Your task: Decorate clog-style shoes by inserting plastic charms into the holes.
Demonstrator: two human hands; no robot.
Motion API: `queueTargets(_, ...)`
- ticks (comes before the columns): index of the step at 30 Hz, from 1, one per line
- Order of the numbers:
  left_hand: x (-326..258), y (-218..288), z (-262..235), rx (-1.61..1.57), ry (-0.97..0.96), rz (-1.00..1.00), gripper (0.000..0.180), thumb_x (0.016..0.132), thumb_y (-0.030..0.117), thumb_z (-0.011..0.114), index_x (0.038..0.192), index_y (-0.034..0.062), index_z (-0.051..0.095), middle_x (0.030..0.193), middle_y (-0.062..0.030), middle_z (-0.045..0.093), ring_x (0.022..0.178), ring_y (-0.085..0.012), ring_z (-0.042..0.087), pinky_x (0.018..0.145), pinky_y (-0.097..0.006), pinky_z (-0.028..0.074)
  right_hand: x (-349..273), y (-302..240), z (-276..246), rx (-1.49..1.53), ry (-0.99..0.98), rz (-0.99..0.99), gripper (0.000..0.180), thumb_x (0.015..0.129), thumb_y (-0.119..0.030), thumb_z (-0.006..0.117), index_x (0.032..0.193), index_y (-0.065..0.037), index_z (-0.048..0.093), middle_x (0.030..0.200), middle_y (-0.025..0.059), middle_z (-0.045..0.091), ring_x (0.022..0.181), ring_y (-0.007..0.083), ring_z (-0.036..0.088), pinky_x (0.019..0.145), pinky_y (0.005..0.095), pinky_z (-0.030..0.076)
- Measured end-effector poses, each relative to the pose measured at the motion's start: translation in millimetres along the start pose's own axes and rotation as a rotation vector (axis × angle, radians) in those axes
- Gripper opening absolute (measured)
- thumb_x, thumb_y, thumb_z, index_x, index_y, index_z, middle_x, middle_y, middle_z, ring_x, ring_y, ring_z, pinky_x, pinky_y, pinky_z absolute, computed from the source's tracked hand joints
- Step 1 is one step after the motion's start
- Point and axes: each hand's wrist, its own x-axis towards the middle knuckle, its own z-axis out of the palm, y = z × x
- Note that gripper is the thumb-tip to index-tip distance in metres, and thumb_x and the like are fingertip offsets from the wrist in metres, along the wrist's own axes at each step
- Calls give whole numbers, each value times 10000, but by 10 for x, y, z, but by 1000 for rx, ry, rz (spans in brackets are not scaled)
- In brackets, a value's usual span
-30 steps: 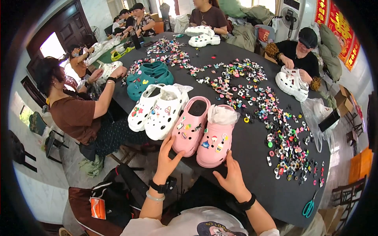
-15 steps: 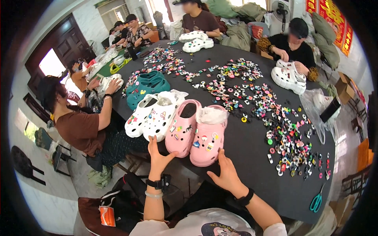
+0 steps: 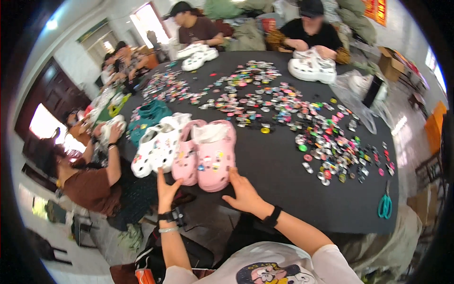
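A pair of pink clogs (image 3: 216, 158) dotted with small charms stands side by side near the table's front edge, white wrapping stuffed in the right one. My right hand (image 3: 246, 193) is open, its fingertips against the right clog's outer side. On the other side, my left hand (image 3: 167, 190) has its fingers stretched and thumb spread, by the toe of the left pink clog; whether it touches is unclear. White clogs (image 3: 158, 146) with charms stand close to the left of the pink pair. Beyond them are teal clogs (image 3: 150, 118).
Loose charms (image 3: 326, 137) spread across the dark table (image 3: 274, 189). Teal-handled scissors (image 3: 385, 206) lie at the right edge. A person (image 3: 94, 163) sits at left holding a white clog; across the table another handles white clogs (image 3: 312, 66). A plastic bag (image 3: 352, 97) lies at the far right.
My view has swung right, so the scene sits farther left. The two pink clogs are now pressed closer together, my hands still on either side of them.
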Motion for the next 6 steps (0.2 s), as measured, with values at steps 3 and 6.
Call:
queueTargets(3,-122,-127,6,-23,92,42,894,711,156,860,1417,-72,361,1411,-226,436,1331,-314,403,1142,-411,288,-247,-68,-159,228,-56,-2,965,780,-201,758,1482,100,167,1417,338,393,1232,417,491,1044,429,409)
queueTargets(6,-294,-216,56,-135,117,116,809,761,48,809,1427,-27,357,1447,-210,384,1355,-331,370,1159,-472,246,-750,-226,-547,295,-176,49,960,838,-267,741,1518,39,135,1465,298,356,1200,358,532,1026,439,429)
